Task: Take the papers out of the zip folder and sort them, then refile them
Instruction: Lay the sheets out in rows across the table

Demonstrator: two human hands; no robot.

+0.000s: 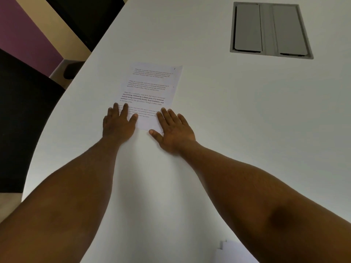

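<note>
A printed white paper (152, 88) with several blocks of text lies flat on the white table (228, 130), left of centre. My left hand (117, 122) rests flat on the sheet's near left corner, fingers spread. My right hand (173, 128) lies flat at the near right corner, fingertips on the paper's edge and thumb on the table. Neither hand grips anything. More white papers (233, 251) peek out at the bottom edge, partly hidden under my right forearm. No zip folder is visible.
A grey recessed cable hatch (269, 29) with two flaps is set into the table at the far right. Black chairs (22, 120) stand along the table's curved left edge, with a purple wall (22, 29) behind them.
</note>
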